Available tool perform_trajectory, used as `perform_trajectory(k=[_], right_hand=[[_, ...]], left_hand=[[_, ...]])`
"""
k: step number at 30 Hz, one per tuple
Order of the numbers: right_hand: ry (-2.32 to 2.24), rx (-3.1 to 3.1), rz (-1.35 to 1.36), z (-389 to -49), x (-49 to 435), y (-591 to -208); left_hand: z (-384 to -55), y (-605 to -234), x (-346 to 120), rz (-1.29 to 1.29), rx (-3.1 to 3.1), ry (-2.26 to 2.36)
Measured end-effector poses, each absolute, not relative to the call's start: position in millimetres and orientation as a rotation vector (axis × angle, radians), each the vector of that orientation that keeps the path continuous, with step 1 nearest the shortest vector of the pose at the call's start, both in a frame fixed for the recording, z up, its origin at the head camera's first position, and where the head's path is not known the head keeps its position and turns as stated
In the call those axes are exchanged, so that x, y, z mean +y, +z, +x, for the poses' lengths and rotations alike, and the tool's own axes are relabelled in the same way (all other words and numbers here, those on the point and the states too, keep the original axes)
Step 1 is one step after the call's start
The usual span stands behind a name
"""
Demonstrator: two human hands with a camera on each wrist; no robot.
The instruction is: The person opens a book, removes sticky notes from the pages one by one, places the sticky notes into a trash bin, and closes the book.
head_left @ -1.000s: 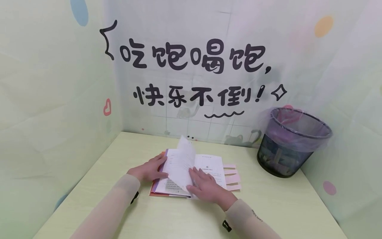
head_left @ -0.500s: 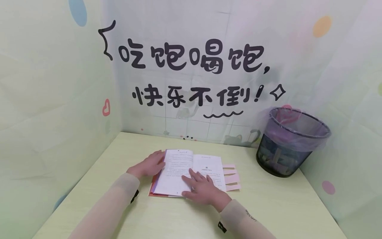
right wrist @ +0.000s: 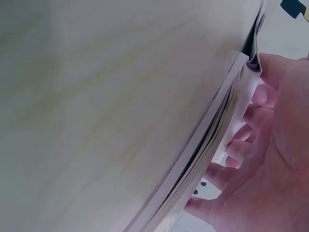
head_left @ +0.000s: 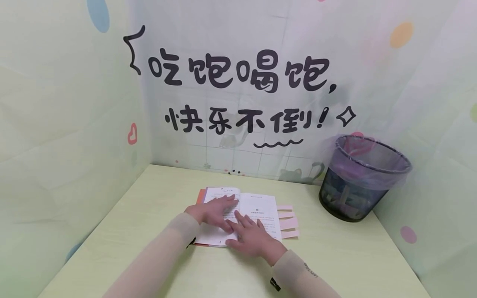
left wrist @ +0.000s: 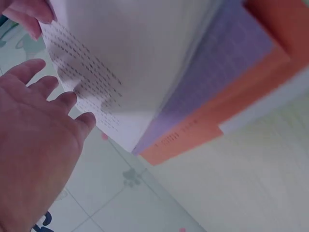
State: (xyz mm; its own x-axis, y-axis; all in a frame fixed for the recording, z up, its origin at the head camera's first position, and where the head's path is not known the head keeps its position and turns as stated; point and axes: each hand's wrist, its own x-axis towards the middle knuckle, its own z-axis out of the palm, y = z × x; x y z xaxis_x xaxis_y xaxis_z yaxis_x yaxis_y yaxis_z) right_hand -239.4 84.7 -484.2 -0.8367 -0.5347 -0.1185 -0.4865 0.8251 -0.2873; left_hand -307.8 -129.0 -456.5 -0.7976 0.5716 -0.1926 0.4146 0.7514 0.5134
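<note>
A lined bin stands near lettered sheeting.

The book lies on the table, the left hand over its left side, the right hand near its middle. Paper tabs jut out on its right; the bin stands farther right.

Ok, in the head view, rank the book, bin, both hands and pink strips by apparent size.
1. Bin
2. Open book, partly covered
3. Left hand and right hand: too alike to rank
4. Pink strips
</note>
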Motion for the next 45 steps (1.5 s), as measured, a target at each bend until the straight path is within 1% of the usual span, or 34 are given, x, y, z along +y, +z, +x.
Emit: perform_trajectory(k=[7,17,22,26,29,34,36,39,45], right_hand=[[-0.338,2.814,-0.805,-239.3,84.4,-484.8],[-0.350,2.789,-0.789,-239.8,86.0,-482.5],[-0.453,2.734,-0.797,-243.1,92.2,-479.7],[-0.603,2.753,-0.762,-246.5,106.1,-476.7],[-0.601,2.895,-0.616,-248.0,119.4,-476.0],[-0.432,3.056,-0.150,-248.6,141.0,-476.1],[-0.400,3.046,-0.027,-248.1,147.2,-475.5],[-0.394,3.023,0.045,-246.8,152.0,-474.0],[-0.377,3.022,0.053,-247.8,153.4,-475.4]], left_hand=[[-308.3,-459.8,-123.4,0.676,2.585,0.635],[-308.4,-462.4,-121.7,0.636,2.557,0.639],[-305.9,-464.1,-121.7,0.589,2.533,0.708],[-305.3,-465.3,-122.1,0.554,2.545,0.720],[-305.7,-466.3,-122.3,0.537,2.561,0.718],[-304.3,-467.1,-122.0,0.529,2.559,0.717],[-303.1,-466.6,-122.1,0.528,2.558,0.724],[-302.3,-466.2,-122.3,0.521,2.559,0.727],[-306.9,-469.9,-121.5,0.526,2.556,0.715]])
